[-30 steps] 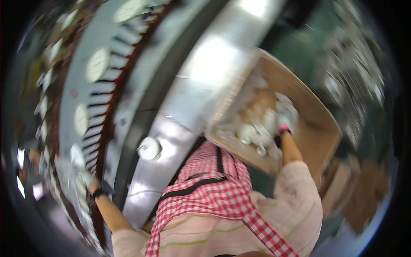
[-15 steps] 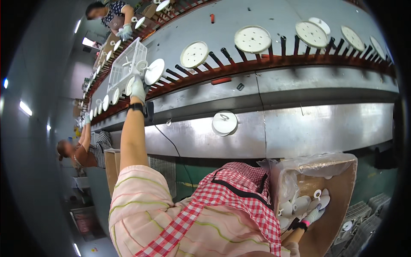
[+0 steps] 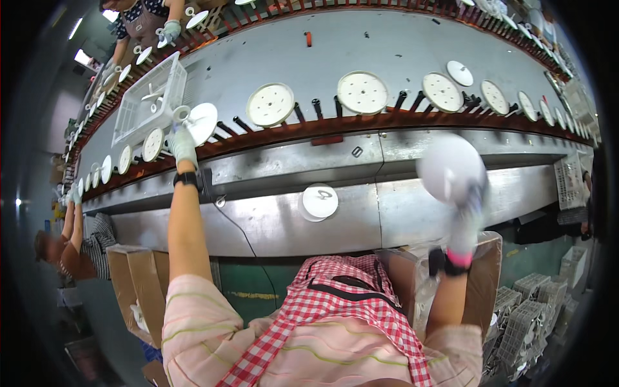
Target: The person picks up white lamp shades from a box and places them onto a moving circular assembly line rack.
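At the conveyor's near edge, my gloved left hand (image 3: 182, 143) is closed at the stem of a white disc (image 3: 204, 124) that has a ring (image 3: 182, 115) on its stem. A cream disc with small holes (image 3: 153, 144) is right beside that hand. On the right, over the metal ledge, my gloved right hand (image 3: 465, 222) is raised and smeared by motion. It grips a white disc (image 3: 451, 168), also blurred, so its stem cannot be made out. Between my hands a white disc with a dark loop mark (image 3: 320, 202) lies on the ledge.
Red-brown prongs with black tips (image 3: 316, 108) line the conveyor and carry several discs. A white plastic crate (image 3: 151, 97) stands on the table beyond my left hand. Cardboard boxes (image 3: 485, 274) flank me. Co-workers (image 3: 140, 22) sit at the left. Stacked crates (image 3: 532, 316) are at lower right.
My right hand has risen from the cardboard box on the right, bringing a white disc over the ledge. My left hand stays by the same disc. The view has swung to the right.
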Available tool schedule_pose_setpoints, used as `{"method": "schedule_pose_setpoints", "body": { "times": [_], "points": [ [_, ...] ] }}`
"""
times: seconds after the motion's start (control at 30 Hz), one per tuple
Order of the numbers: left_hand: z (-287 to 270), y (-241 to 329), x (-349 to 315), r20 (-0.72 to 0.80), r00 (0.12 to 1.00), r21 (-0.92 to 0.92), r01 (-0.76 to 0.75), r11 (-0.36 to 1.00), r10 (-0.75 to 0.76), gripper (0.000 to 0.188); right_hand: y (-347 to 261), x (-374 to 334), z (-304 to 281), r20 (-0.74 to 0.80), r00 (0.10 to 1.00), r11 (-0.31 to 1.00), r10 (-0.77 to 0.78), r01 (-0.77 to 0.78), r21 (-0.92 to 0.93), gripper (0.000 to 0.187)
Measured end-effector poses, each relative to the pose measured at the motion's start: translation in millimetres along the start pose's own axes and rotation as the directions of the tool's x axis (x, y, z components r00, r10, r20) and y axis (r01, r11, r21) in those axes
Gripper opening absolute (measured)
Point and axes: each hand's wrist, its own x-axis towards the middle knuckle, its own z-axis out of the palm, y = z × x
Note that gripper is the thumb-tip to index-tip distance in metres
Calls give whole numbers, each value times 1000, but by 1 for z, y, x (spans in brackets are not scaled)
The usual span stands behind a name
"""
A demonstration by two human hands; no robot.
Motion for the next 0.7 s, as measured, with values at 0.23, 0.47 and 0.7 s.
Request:
{"method": "schedule_pose_setpoints", "body": {
  "times": [0.23,0.47,0.7],
  "points": [
    [-26,0,-149,218,959,-230,231,945,-181,35,-1,201,124,64,972,919,227,-236,317,39],
    [84,199,-288,796,399,-523,75,849,456,46,82,253,172,188,978,838,91,27,-545,39],
    [282,252,-249,820,546,14,-322,947,174,32,25,180,229,215,968,904,130,-27,-426,33]
  ]
}}
